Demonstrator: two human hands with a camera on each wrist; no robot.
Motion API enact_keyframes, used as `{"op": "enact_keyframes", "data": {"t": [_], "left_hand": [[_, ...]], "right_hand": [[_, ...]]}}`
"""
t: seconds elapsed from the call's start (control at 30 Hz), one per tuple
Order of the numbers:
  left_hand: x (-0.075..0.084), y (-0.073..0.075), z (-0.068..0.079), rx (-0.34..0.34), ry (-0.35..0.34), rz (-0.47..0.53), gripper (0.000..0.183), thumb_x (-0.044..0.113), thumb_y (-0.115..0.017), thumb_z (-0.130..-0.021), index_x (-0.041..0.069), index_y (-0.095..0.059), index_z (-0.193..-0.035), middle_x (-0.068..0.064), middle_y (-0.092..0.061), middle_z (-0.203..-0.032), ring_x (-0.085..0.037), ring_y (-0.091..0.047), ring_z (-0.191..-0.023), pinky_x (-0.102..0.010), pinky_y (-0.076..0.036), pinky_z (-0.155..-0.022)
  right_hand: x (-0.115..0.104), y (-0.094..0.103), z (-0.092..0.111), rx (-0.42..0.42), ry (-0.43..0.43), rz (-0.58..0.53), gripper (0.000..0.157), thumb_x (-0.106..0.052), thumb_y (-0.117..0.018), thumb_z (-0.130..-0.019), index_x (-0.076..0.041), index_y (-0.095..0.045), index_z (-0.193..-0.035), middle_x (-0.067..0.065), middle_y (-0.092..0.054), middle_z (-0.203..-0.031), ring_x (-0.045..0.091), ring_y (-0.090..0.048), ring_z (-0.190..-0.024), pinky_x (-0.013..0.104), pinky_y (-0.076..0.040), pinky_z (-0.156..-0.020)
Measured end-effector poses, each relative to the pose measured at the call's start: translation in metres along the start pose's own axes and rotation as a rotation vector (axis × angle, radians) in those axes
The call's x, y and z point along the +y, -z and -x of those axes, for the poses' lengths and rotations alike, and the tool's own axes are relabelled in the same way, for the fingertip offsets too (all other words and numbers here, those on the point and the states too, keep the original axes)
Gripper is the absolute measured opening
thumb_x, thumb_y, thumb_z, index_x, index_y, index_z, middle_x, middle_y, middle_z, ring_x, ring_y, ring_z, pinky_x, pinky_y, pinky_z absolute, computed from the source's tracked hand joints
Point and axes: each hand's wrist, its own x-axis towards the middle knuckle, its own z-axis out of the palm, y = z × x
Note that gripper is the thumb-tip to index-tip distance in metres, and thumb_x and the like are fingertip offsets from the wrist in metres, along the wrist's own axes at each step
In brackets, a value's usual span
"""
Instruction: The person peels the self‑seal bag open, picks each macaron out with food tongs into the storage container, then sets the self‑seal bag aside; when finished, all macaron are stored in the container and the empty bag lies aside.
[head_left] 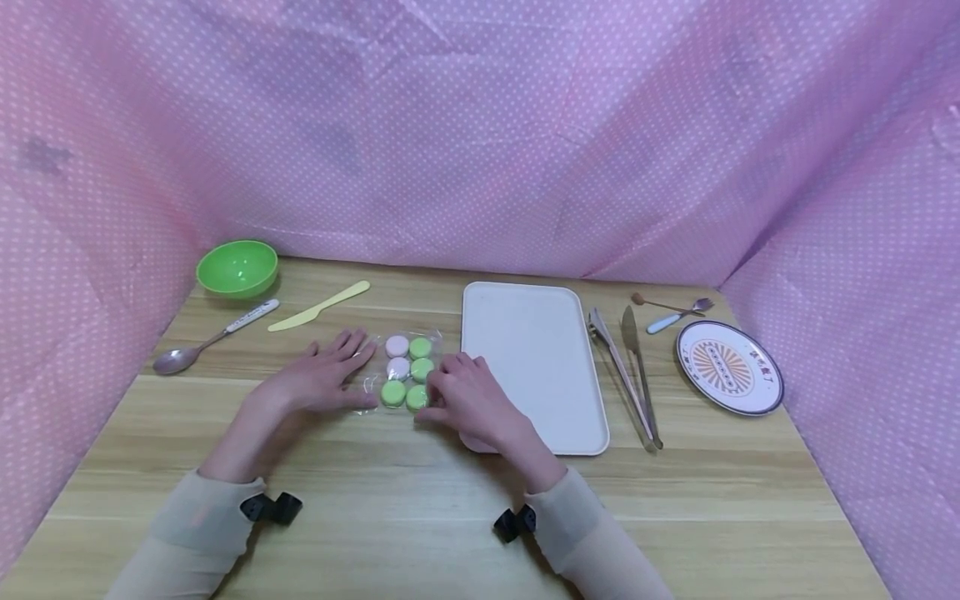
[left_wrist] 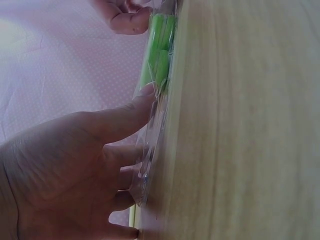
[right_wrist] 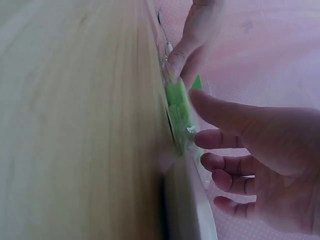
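Observation:
A clear plastic packet [head_left: 372,385] of macarons lies flat on the wooden table. Several green macarons [head_left: 393,393] and two pale pink macarons [head_left: 397,368] show through the film. My left hand [head_left: 330,377] rests at the packet's left side, fingers spread and fairly straight. In the left wrist view its thumb [left_wrist: 135,112] lies on the film beside the green macarons. My right hand [head_left: 476,400] is at the packet's right edge, between it and the white tray [head_left: 532,367]. Its fingers [right_wrist: 225,162] are loosely bent in the right wrist view, with the fingertips right at the film.
At the left are a green bowl [head_left: 237,271], a spoon [head_left: 178,359] and a yellow knife [head_left: 318,307]. Right of the tray lie metal tongs [head_left: 622,375], a metal knife [head_left: 632,333], a small fork [head_left: 675,317], a thin brown-tipped stick [head_left: 660,303] and a patterned plate [head_left: 765,392].

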Motion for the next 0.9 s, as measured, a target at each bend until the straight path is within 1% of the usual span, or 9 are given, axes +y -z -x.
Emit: {"op": "enact_keyframes", "data": {"t": [0.03,0.1,0.23,0.3,0.43,0.53,0.67,0.77,0.9], "left_hand": [[0.0,0.0,0.0,-0.002,0.001,0.001,0.094,0.07,-0.047,-0.083,0.011,-0.018,-0.15,-0.02,-0.006,-0.157,-0.043,-0.006,-0.144,-0.069,-0.009,-0.108],[0.0,0.0,0.0,-0.006,0.004,0.002,0.094,0.07,-0.047,-0.083,0.011,-0.018,-0.15,-0.019,-0.005,-0.157,-0.043,-0.006,-0.144,-0.069,-0.009,-0.109],[0.0,0.0,0.0,-0.01,0.008,0.001,0.094,0.07,-0.048,-0.083,0.011,-0.018,-0.15,-0.019,-0.005,-0.158,-0.042,-0.006,-0.144,-0.068,-0.008,-0.109],[0.0,0.0,0.0,-0.01,0.007,0.003,0.093,0.069,-0.048,-0.083,0.011,-0.018,-0.15,-0.019,-0.005,-0.158,-0.042,-0.005,-0.144,-0.068,-0.008,-0.109],[-0.001,-0.001,-0.001,-0.005,0.004,0.004,0.093,0.069,-0.048,-0.083,0.011,-0.018,-0.15,-0.019,-0.006,-0.157,-0.042,-0.006,-0.144,-0.069,-0.008,-0.109],[-0.001,-0.001,-0.001,-0.001,0.003,-0.001,0.093,0.07,-0.048,-0.083,0.011,-0.019,-0.15,-0.019,-0.007,-0.157,-0.042,-0.006,-0.144,-0.069,-0.009,-0.108],[-0.001,-0.002,-0.001,0.003,0.005,0.0,0.093,0.069,-0.048,-0.083,0.012,-0.019,-0.15,-0.019,-0.007,-0.157,-0.042,-0.007,-0.144,-0.069,-0.01,-0.108],[-0.001,-0.002,-0.001,0.004,0.007,0.008,0.093,0.068,-0.05,-0.083,0.012,-0.019,-0.15,-0.019,-0.007,-0.158,-0.042,-0.007,-0.145,-0.069,-0.009,-0.108],[-0.001,-0.002,-0.003,-0.002,0.011,0.014,0.093,0.069,-0.049,-0.083,0.013,-0.018,-0.15,-0.018,-0.006,-0.158,-0.041,-0.006,-0.145,-0.068,-0.009,-0.109]], "right_hand": [[-0.001,0.0,0.0,-0.005,0.001,0.007,0.034,-0.057,-0.07,-0.074,-0.026,-0.057,-0.078,-0.01,-0.049,-0.088,0.013,-0.046,-0.096,0.033,-0.035,-0.08],[-0.002,-0.002,0.0,-0.005,0.013,0.036,0.034,-0.055,-0.072,-0.074,-0.026,-0.056,-0.08,-0.009,-0.048,-0.09,0.014,-0.045,-0.098,0.034,-0.035,-0.082],[-0.004,-0.004,0.0,0.013,0.022,0.077,0.026,-0.045,-0.072,-0.076,-0.026,-0.054,-0.08,-0.008,-0.049,-0.09,0.015,-0.045,-0.095,0.034,-0.036,-0.082],[-0.003,-0.003,0.0,0.014,0.023,0.073,0.022,-0.042,-0.07,-0.079,-0.026,-0.055,-0.08,-0.008,-0.05,-0.091,0.015,-0.046,-0.095,0.034,-0.037,-0.082],[-0.002,0.0,0.0,-0.015,0.027,0.044,0.014,-0.039,-0.065,-0.087,-0.026,-0.059,-0.083,-0.007,-0.053,-0.095,0.015,-0.047,-0.097,0.033,-0.037,-0.083],[0.001,0.002,-0.001,-0.028,0.039,0.024,0.01,-0.035,-0.062,-0.09,-0.026,-0.062,-0.086,-0.007,-0.055,-0.098,0.014,-0.048,-0.098,0.032,-0.037,-0.082],[0.006,0.005,-0.002,-0.009,0.05,0.018,0.009,-0.031,-0.061,-0.09,-0.024,-0.066,-0.085,-0.007,-0.055,-0.091,0.014,-0.05,-0.092,0.031,-0.037,-0.077],[0.01,0.008,-0.001,-0.002,0.033,0.008,0.009,-0.029,-0.062,-0.088,-0.025,-0.066,-0.081,-0.007,-0.053,-0.085,0.013,-0.048,-0.084,0.03,-0.036,-0.073],[0.015,0.01,0.0,-0.018,0.01,-0.015,0.009,-0.027,-0.062,-0.087,-0.025,-0.066,-0.079,-0.008,-0.052,-0.083,0.013,-0.046,-0.081,0.029,-0.036,-0.072]]}}
